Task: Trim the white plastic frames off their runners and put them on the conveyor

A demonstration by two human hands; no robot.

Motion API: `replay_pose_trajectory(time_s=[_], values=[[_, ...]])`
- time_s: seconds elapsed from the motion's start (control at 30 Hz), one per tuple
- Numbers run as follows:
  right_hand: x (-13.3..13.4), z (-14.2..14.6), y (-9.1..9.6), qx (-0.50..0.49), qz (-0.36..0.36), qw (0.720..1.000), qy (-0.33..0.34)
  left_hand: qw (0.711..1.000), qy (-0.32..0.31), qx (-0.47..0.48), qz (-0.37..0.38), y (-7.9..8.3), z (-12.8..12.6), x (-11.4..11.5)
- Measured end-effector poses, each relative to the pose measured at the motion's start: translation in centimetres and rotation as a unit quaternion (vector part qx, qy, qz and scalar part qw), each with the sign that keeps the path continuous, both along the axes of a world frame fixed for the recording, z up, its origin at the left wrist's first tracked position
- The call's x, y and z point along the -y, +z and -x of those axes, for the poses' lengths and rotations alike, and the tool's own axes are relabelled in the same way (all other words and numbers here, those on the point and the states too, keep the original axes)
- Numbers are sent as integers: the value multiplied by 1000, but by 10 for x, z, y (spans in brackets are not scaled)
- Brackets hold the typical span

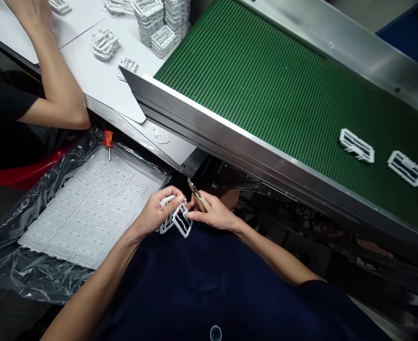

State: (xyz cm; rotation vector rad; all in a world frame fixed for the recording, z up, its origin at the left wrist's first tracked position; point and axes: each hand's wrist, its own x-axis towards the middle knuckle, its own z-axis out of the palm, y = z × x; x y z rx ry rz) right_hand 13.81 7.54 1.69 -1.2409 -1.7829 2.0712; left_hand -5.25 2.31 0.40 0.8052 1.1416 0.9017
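Green ribbed conveyor (251,85): white plastic frames (405,166), right edge
Left hand (156,210): gripping matching frames (179,227)
Right hand (214,214): gripping tan-handled tool (203,204)
Risk: slip nicking left hand

Cannot read any text, label, brand, number or sign, from twelve o'clock all the way round.

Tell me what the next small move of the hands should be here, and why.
Probably the right hand should ease the front white plastic frame clear of the frames behind: it appears to touch that frame's edge, the left hand holds the overlapping bunch, and the tan-handled tool in the right hand points its tip up, away from them.
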Motion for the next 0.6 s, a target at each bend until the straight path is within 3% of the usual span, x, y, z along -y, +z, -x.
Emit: replay_pose_trajectory(time_s=[0.17, 0.27, 0.4, 0.5, 0.6], values=[[18, 5, -8, -49, 23, 991, -119, 979, 87, 140, 117, -11, -6, -1], [21, 2, -6, -37, 4, 983, -178, 955, 48, 240, 168, -14, -6, 2], [26, 7, -3, -14, 12, 973, -230, 940, 30, 295, 167, -19, -8, 7], [30, 10, 1, 2, 26, 971, -238, 932, 55, 315, 172, -21, -13, 8], [28, 2, 9, 43, 2, 980, -195, 920, 75, 338, 183, -20, -20, 8]])
